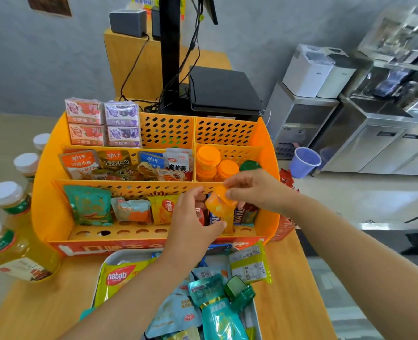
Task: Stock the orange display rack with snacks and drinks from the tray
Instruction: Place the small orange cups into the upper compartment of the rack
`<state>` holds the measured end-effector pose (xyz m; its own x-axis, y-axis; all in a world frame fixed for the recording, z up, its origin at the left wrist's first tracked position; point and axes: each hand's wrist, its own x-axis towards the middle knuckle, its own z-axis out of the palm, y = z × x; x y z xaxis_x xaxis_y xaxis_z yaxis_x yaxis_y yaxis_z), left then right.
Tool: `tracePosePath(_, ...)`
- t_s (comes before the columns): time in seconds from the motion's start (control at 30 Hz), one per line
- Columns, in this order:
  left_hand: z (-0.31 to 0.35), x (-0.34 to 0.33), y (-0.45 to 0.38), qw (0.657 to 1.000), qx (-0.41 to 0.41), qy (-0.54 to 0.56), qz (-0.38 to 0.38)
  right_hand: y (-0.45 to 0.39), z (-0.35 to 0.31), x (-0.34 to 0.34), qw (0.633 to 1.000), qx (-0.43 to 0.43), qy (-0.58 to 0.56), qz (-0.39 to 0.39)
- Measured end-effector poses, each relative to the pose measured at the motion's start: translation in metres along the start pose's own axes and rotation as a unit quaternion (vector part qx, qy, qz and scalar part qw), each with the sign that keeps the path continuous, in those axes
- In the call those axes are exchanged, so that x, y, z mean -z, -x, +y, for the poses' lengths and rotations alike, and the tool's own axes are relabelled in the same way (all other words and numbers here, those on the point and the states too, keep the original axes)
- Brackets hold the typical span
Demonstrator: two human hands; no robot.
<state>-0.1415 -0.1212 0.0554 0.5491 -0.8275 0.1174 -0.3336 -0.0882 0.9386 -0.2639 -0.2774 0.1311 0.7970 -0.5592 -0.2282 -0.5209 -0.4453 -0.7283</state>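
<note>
I judge the orange display rack (43, 192) over half stocked: two back bays are bare, and the tray (105, 263) holds many packets, one reading "nabati". My left hand (190, 222) and right hand (249, 190) both pinch an orange capped cup (219, 203) above the front row.

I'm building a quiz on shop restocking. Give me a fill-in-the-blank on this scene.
1. Both hands hold a small ____ container over the orange plastic display rack.
2. The rack's top-left compartment holds ____ drink cartons.
3. The bottles left of the rack have ____ caps.
4. The yellow Nabati wafer packet lies in the ____.

Missing: orange; four; white; tray
</note>
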Motion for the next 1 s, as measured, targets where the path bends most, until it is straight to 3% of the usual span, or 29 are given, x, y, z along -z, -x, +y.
tracePosePath(0.1,-0.003,0.0,0.0,1.0,0.007,0.024,0.007,-0.024,0.0,0.026,0.976,0.005,0.143,0.163)
tracePosePath(0.17,-0.007,0.0,0.0,0.999,0.009,0.029,0.016,-0.043,-0.002,0.036,0.946,-0.024,0.245,0.21)
tracePosePath(0.27,-0.012,-0.001,0.002,0.999,0.016,0.021,0.018,-0.068,-0.005,0.033,0.925,-0.081,0.322,0.186)
tracePosePath(0.4,-0.017,0.001,0.005,0.999,0.028,0.036,0.017,-0.086,-0.008,0.028,0.9,-0.076,0.394,0.17)
tracePosePath(0.57,-0.021,0.002,0.005,0.998,0.038,0.045,-0.005,-0.083,-0.008,0.031,0.903,-0.085,0.389,0.161)
tracePosePath(0.63,-0.022,0.001,0.005,0.999,0.038,0.031,-0.02,-0.07,-0.007,0.029,0.914,-0.073,0.346,0.198)
tracePosePath(0.7,-0.026,0.0,0.005,0.998,0.025,-0.007,-0.065,-0.052,-0.005,0.023,0.922,-0.035,0.294,0.25)
tracePosePath(0.77,-0.031,-0.002,0.009,0.984,0.002,-0.051,-0.171,-0.033,-0.002,0.012,0.926,-0.003,0.27,0.263)
tracePosePath(0.9,-0.043,-0.023,0.023,0.902,-0.063,-0.187,-0.384,0.0,0.007,-0.009,0.938,0.004,0.241,0.251)
tracePosePath(1.0,-0.053,-0.041,0.032,0.838,-0.124,-0.268,-0.459,0.015,0.015,-0.014,0.942,-0.014,0.209,0.263)
